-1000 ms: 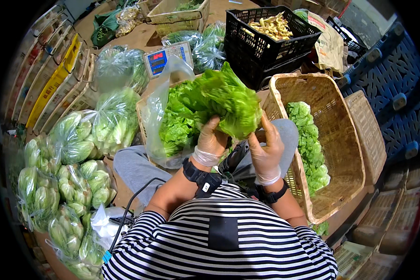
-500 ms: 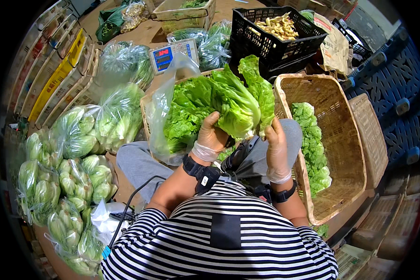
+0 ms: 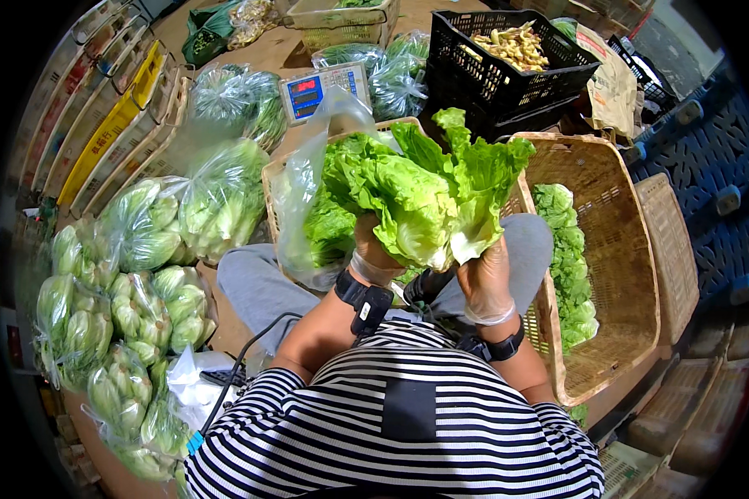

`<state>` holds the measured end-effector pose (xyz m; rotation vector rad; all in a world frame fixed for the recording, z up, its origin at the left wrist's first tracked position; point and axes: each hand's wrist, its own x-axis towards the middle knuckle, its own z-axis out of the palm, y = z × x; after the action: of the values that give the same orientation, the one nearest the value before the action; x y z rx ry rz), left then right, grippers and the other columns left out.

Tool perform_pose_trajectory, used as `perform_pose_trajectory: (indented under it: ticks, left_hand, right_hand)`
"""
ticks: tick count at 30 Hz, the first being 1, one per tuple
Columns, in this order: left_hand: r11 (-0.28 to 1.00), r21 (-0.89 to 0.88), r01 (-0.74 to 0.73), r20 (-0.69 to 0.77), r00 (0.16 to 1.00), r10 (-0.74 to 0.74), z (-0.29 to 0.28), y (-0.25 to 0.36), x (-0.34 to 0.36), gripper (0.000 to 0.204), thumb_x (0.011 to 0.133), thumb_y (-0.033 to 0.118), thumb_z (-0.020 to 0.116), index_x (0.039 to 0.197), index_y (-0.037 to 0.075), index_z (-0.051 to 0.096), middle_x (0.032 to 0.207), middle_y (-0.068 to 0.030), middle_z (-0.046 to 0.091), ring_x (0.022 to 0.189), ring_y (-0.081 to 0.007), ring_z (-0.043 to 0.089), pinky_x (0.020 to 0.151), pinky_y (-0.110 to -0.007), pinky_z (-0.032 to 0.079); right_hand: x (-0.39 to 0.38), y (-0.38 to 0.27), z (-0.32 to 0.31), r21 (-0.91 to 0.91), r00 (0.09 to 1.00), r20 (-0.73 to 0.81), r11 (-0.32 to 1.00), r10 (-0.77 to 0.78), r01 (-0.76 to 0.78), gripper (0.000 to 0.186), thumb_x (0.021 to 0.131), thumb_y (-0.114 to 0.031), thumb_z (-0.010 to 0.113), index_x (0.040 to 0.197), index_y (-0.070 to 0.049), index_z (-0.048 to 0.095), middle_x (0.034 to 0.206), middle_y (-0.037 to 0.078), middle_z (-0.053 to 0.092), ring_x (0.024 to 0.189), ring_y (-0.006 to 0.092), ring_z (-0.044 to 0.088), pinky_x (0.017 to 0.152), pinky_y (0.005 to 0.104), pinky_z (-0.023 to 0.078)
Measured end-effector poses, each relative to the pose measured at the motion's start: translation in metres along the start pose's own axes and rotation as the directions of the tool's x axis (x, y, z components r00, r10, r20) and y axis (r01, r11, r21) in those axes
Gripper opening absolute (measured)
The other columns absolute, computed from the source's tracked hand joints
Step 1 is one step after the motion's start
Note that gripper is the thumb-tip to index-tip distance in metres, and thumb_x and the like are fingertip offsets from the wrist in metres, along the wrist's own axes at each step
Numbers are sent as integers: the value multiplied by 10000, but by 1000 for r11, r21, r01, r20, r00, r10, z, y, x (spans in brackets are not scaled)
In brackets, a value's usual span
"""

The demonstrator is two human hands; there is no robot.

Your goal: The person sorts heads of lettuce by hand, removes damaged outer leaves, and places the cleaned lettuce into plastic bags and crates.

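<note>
A green lettuce head (image 3: 409, 218) is held up between my gloved hands in front of my lap. My left hand (image 3: 374, 254) wraps round it from below left, most of its fingers hidden behind the leaves. With thumb and fingers closed, my right hand (image 3: 486, 279) grips the pale base of a large outer lettuce leaf (image 3: 484, 187), which spreads away to the right of the head. Behind the left hand, more loose lettuce (image 3: 329, 229) sits in a crate (image 3: 270, 195), with a clear plastic bag (image 3: 298, 220) draped over its left side.
To the right stands a tan plastic basket (image 3: 620, 274) with a row of lettuce heads (image 3: 564, 266) along its left side. Bagged lettuce (image 3: 137, 312) covers the floor at left. Farther off are a digital scale (image 3: 324, 90) and black crates (image 3: 508, 79) topped with ginger-like roots (image 3: 514, 46).
The outer leaf has swung outward to the right, apart from the head. My right hand has moved in under its base, and the head has turned in my left hand. The whole view has shifted slightly.
</note>
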<state>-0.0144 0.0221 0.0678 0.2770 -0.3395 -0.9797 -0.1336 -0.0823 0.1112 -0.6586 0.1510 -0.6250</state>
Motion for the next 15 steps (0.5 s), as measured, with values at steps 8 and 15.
perform_pose_trajectory:
  ticks: [8, 15]
  left_hand:
    - [983, 157, 99, -161, 984, -73, -9, 3, -3, 737, 851, 542, 597, 1395, 86, 399, 1371, -108, 489, 1247, -298, 464, 1079, -465, 344]
    - [533, 842, 78, 269, 796, -542, 44, -36, 51, 933, 765, 604, 663, 1458, 86, 313, 1469, -85, 378, 1344, -258, 343, 1107, -430, 275]
  right_hand:
    - [-3, -13, 2, -405, 997, 21, 911, -75, 77, 600, 987, -367, 466, 1462, -59, 263, 1382, 118, 453, 1241, 222, 468, 1045, 343, 378]
    - [-103, -98, -94, 9, 957, 38, 957, -289, 289, 571, 954, -500, 464, 1343, -82, 462, 1299, 64, 547, 1142, 216, 546, 967, 403, 460]
